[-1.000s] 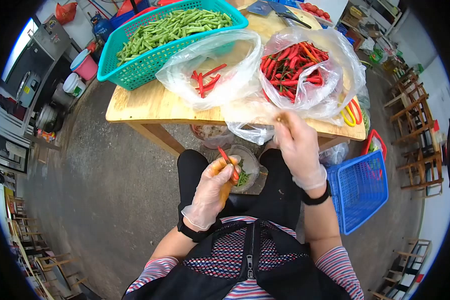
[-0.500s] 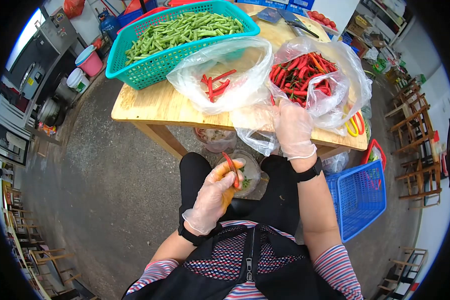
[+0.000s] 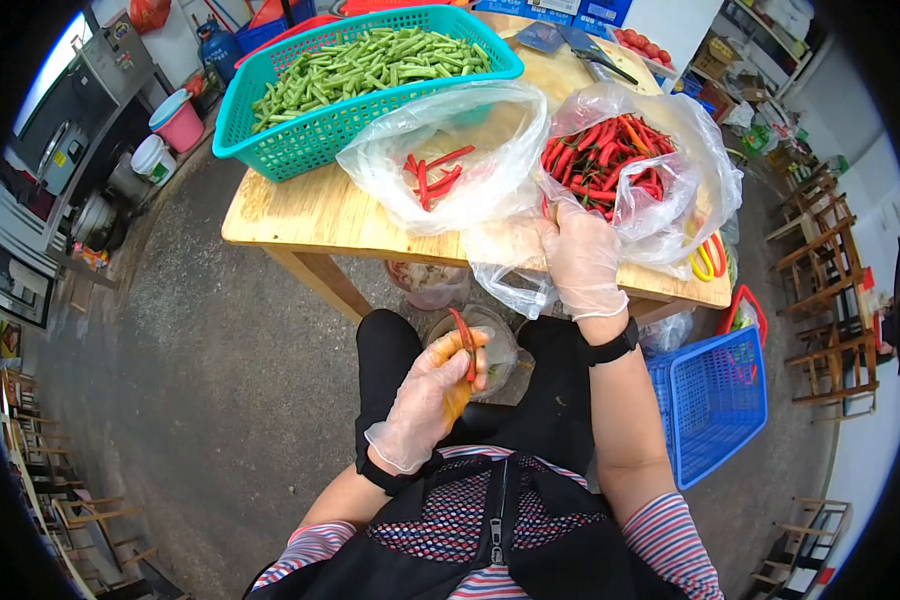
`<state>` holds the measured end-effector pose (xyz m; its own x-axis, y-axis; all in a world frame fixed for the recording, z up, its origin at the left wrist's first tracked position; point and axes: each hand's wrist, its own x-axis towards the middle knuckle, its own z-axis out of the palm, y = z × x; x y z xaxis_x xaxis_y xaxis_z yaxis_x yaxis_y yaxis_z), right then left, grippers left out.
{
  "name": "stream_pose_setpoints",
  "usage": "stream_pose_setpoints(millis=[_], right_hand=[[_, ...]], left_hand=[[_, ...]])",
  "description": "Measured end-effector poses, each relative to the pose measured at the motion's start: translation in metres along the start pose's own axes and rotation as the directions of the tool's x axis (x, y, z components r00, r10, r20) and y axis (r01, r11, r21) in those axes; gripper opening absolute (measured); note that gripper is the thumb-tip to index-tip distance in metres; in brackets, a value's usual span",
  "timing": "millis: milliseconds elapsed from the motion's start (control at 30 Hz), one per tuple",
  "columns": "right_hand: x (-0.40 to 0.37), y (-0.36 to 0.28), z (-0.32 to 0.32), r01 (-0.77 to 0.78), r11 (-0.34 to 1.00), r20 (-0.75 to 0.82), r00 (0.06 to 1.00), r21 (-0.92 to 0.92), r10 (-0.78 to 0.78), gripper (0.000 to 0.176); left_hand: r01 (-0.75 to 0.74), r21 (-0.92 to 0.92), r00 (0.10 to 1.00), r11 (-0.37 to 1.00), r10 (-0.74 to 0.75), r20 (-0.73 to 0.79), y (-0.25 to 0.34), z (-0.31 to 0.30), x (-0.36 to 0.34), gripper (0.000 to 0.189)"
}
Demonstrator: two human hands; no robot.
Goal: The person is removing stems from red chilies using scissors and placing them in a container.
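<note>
My gloved left hand point(image 3: 425, 395) is closed around a red chili pepper point(image 3: 464, 340), which stands nearly upright between thumb and fingers. Below it, between my knees, is a clear container point(image 3: 500, 345) with bits of green inside. At the table edge, my gloved right hand point(image 3: 583, 255) has its fingers curled at the near side of a plastic bag point(image 3: 705, 180) full of red chili peppers point(image 3: 600, 160). A red sliver shows by those fingertips; their grip is hidden. Left of this hand, an open plastic bag point(image 3: 370, 170) holds several red chilies point(image 3: 435, 178).
A teal basket point(image 3: 280, 152) of cut green beans point(image 3: 370, 68) sits on the wooden table point(image 3: 320, 222). A knife point(image 3: 600, 55) lies at the back, near tomatoes point(image 3: 642, 45). On the floor to the right stands a blue basket point(image 3: 715, 410); pink and white buckets point(image 3: 154, 160) stand left.
The view has shifted slightly. My left hand still holds the chili, turned a little more upright, and my right hand stays by the full bag.
</note>
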<state>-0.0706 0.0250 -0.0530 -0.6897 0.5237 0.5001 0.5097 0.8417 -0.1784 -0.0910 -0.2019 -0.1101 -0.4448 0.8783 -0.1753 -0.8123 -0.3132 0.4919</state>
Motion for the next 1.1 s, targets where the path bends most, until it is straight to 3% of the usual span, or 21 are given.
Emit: stream_pose_setpoints(millis=[100, 300, 367, 467, 500, 567, 633, 667, 700, 767, 800, 833, 867, 933, 1000, 1033, 1100], right_hand=[[0.0, 0.002, 0.0, -0.008, 1.0, 0.056, 0.998, -0.015, 0.009, 0.018], [-0.025, 0.002, -0.04, 0.024, 0.977, 0.036, 0.999, 0.21, -0.032, 0.016], [-0.041, -0.006, -0.068, -0.35, 0.777, 0.405, 0.904, 0.523, 0.134, 0.016], [-0.078, -0.011, -0.075, -0.422, 0.544, 0.477, 0.878, 0.725, 0.044, 0.011], [-0.09, -0.015, -0.075, -0.408, 0.523, 0.478, 0.878, 0.748, 0.003, 0.011], [-0.108, -0.026, -0.072, -0.279, 0.638, 0.389, 0.921, 0.717, -0.034, 0.01], [-0.119, -0.033, -0.068, -0.201, 0.668, 0.345, 0.934, 0.716, -0.088, 0.01], [-0.126, -0.032, -0.057, -0.064, 0.702, 0.247, 0.955, 0.709, -0.163, 0.012], [-0.13, -0.032, -0.049, -0.072, 0.691, 0.269, 0.946, 0.719, -0.182, 0.017], [-0.133, -0.032, -0.048, -0.298, 0.556, 0.411, 0.908, 0.776, -0.087, 0.017], [-0.13, -0.033, -0.05, -0.483, 0.339, 0.52, 0.854, 0.808, -0.023, 0.015], [-0.125, -0.034, -0.054, -0.627, 0.093, 0.63, 0.777, 0.773, 0.007, 0.013], [-0.121, -0.035, -0.062, -0.657, -0.03, 0.657, 0.754, 0.753, -0.025, 0.01], [-0.12, -0.033, -0.059, -0.652, -0.047, 0.651, 0.758, 0.756, -0.044, 0.01], [-0.121, -0.031, -0.055, -0.645, -0.062, 0.642, 0.764, 0.762, -0.063, 0.01], [-0.124, -0.03, -0.051, -0.627, 0.0, 0.626, 0.777, 0.779, -0.056, 0.011], [-0.126, -0.027, -0.046, -0.603, 0.063, 0.606, 0.794, 0.795, -0.051, 0.012]], left_hand=[[0.004, 0.015, 1.0, 1.0, -0.004, -0.015, -0.001, 0.0, -0.001, 0.028], [0.004, 0.085, 0.995, 0.996, 0.005, -0.102, 0.004, 0.012, -0.003, 0.024], [0.008, 0.072, 0.994, 0.997, 0.0, -0.11, 0.003, 0.014, -0.002, 0.024], [-0.007, 0.087, 0.997, 0.996, 0.013, -0.071, 0.001, 0.016, 0.0, 0.025], [-0.018, 0.114, 1.0, 0.993, 0.021, -0.023, 0.001, 0.017, 0.0, 0.025], [-0.024, 0.139, 1.0, 0.99, 0.021, 0.023, 0.0, 0.021, -0.001, 0.024], [-0.024, 0.244, 0.993, 0.969, 0.051, -0.105, -0.002, 0.025, -0.002, 0.021], [-0.009, 0.265, 0.988, 0.964, 0.049, -0.148, -0.001, 0.027, -0.002, 0.018], [-0.004, 0.268, 0.988, 0.963, 0.045, -0.145, -0.004, 0.027, -0.001, 0.018], [-0.02, 0.396, 0.969, 0.918, 0.115, -0.22, -0.008, 0.025, -0.002, 0.015], [-0.017, 0.399, 0.969, 0.917, 0.113, -0.219, -0.008, 0.025, -0.003, 0.015], [-0.053, 0.478, 0.972, 0.877, 0.156, -0.178, -0.007, 0.024, -0.006, 0.014], [-0.092, 0.551, 0.972, 0.829, 0.196, -0.132, -0.006, 0.024, -0.007, 0.012], [-0.076, 0.641, 0.98, 0.764, 0.174, -0.091, -0.003, 0.024, -0.009, 0.012], [-0.109, 0.826, 0.978, 0.553, 0.21, -0.011, -0.005, 0.019, -0.008, 0.01], [-0.113, 0.828, 0.977, 0.55, 0.211, -0.007, -0.007, 0.018, -0.009, 0.01], [-0.189, 0.92, 0.955, 0.344, 0.28, 0.092, -0.006, 0.019, -0.01, 0.01]])
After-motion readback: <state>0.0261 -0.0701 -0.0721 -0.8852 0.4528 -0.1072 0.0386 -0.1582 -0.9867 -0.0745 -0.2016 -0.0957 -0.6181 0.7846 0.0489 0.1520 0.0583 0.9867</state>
